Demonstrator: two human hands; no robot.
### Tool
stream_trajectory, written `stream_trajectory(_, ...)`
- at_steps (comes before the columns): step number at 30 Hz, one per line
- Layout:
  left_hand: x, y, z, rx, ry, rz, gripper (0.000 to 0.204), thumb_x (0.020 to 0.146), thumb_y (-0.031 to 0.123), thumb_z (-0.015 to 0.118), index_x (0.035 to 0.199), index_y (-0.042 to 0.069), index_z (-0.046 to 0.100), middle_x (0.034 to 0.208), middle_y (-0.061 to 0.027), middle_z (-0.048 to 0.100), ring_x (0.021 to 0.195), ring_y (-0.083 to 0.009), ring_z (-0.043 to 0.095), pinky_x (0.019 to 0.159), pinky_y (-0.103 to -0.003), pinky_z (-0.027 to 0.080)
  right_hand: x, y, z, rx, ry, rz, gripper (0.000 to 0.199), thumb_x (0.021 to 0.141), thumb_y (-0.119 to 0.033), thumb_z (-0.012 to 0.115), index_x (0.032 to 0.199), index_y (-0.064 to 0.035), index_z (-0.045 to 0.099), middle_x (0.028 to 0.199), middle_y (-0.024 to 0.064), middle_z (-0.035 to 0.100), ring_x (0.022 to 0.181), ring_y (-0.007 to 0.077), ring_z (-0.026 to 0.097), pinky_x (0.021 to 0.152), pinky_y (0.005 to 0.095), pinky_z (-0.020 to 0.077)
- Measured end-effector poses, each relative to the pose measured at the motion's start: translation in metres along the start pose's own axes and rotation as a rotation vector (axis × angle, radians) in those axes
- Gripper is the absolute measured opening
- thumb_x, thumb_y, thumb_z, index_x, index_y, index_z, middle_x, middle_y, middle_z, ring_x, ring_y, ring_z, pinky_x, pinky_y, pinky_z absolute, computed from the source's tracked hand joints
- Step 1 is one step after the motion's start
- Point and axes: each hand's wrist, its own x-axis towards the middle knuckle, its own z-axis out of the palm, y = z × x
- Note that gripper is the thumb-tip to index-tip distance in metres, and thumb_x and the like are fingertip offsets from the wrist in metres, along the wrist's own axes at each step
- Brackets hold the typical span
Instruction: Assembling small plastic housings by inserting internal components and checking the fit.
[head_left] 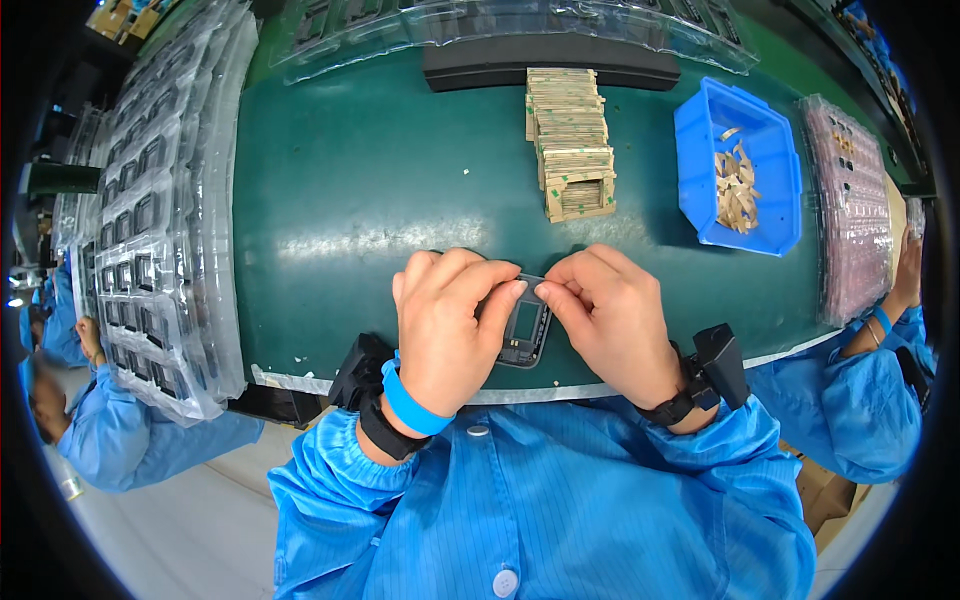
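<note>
Taking the green bench point(400, 180) as landmark; all places are given relative to it.

Bench: dark green mat, wide, running across the view. Along its left edge lies a long run of clear blister trays point(160, 230) holding dark parts. At its far edge sits a flat black block point(550, 62) under more clear trays. Toward its right end stands a blue bin point(738, 165) with tan scraps inside, and beyond that a pinkish tray point(852, 205). Near the bench's far middle, a stack of tan adhesive-backed sheets point(570, 140).

Left hand point(445, 335) and right hand point(605, 320): both at the near edge of the bench, meeting over its middle. Both are pinched on the small dark frame part point(525, 330), thumbs and forefingers closing at its upper edge; the left hand also seems to cup it from below.

Frame part, judgement: light, thin moulded plastic with a window in the middle. Probably stiff enough at the rim but easily flexed or scratched across the window. Best held by the outer edges, fingertips only, light pressure. Smooth surface, may slip if gripped on one corner.
</note>
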Motion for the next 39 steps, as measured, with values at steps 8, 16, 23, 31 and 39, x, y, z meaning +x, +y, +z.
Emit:
stream_trajectory(8, -0.014, 0.004, 0.0, -0.122, 0.119, -0.077, 0.016, 0.076, 0.013, 0.076, 0.09, 0.008, 0.07, 0.087, -0.0027, 0.063, 0.084, -0.0218, 0.053, 0.078, -0.034, 0.037, 0.0, -0.004, -0.003, -0.032, -0.017, 0.078, 0.015, 0.079, -0.013, 0.069, 0.072, -0.0038, 0.058, 0.069, 0.0117, 0.058, 0.063, 0.032, 0.059, 0.055, 0.0421, 0.0471)
stream_trajectory(16, -0.056, 0.009, -0.001, 0.241, 0.098, 0.246, 0.022, 0.066, 0.011, 0.072, 0.088, 0.013, 0.072, 0.087, 0.0038, 0.061, 0.086, -0.0166, 0.053, 0.077, -0.034, 0.031, -0.013, -0.014, -0.008, -0.091, -0.085, 0.073, 0.018, 0.08, -0.015, 0.068, 0.07, -0.0039, 0.058, 0.069, 0.0113, 0.058, 0.058, 0.0316, 0.058, 0.052, 0.0416, 0.0466)
stream_trajectory(23, -0.06, -0.004, 0.0, 0.278, 0.15, 0.239, 0.024, 0.064, 0.007, 0.066, 0.087, 0.014, 0.072, 0.09, 0.0046, 0.064, 0.086, -0.0165, 0.054, 0.078, -0.033, 0.032, -0.015, -0.005, -0.002, -0.202, -0.03, -0.38, 0.024, 0.075, 0.0, 0.067, 0.098, -0.0061, 0.071, 0.086, 0.0074, 0.057, 0.069, 0.0226, 0.057, 0.058, 0.0353, 0.0474)
stream_trajectory(31, -0.061, -0.007, 0.002, 0.227, 0.166, 0.237, 0.024, 0.064, 0.006, 0.067, 0.087, 0.013, 0.071, 0.111, 0.0041, 0.069, 0.085, -0.0151, 0.053, 0.077, -0.031, 0.032, -0.017, -0.005, -0.001, -0.324, -0.123, -0.487, 0.032, 0.073, 0.003, 0.063, 0.102, -0.0076, 0.07, 0.095, 0.0065, 0.055, 0.081, 0.0223, 0.054, 0.071, 0.0347, 0.0415)
stream_trajectory(39, -0.062, -0.013, 0.002, 0.229, 0.132, 0.272, 0.023, 0.073, 0.015, 0.063, 0.095, 0.014, 0.07, 0.116, 0.0028, 0.066, 0.088, -0.0146, 0.053, 0.077, -0.031, 0.032, 0.021, -0.019, 0.003, -0.129, -0.299, -0.45, 0.017, 0.075, -0.004, 0.063, 0.091, -0.0082, 0.066, 0.088, 0.006, 0.051, 0.084, 0.0231, 0.054, 0.072, 0.0347, 0.0413)
